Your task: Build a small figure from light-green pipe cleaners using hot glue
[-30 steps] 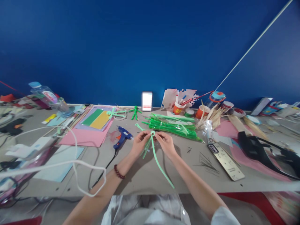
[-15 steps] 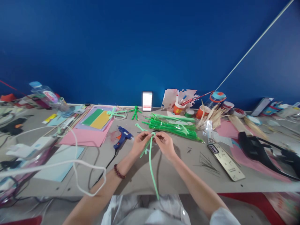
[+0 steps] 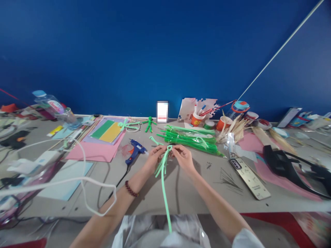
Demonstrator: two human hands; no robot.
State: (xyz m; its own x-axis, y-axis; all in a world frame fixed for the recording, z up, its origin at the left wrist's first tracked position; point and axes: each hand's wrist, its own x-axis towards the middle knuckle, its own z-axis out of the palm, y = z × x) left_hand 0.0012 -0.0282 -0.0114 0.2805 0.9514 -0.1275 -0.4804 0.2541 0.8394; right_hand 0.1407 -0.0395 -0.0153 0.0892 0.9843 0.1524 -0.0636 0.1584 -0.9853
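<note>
Between my two hands is a light green pipe cleaner (image 3: 164,193), with a small loop at its top and one long end hanging down past the table edge. My left hand (image 3: 155,156) pinches the piece near the loop, where shorter green strands hang below the fingers. From the other side my right hand (image 3: 183,156) closes its fingertips on the loop. Just beyond the hands lies a bag of darker green pipe cleaners (image 3: 190,140). A blue glue gun (image 3: 134,151) rests left of my left hand.
A small green figure (image 3: 149,124) stands by a bright phone screen (image 3: 162,112). A patterned phone (image 3: 249,179) lies at right, near thin dark wires (image 3: 231,181). Pink paper (image 3: 93,151) and a looping white cable (image 3: 85,179) are at left. A paper cup (image 3: 198,120) holds pens.
The long hanging end has swung slightly left and toward me. The loop at the top now shows more plainly, and the short strands have shifted. Both hands keep nearly the same place.
</note>
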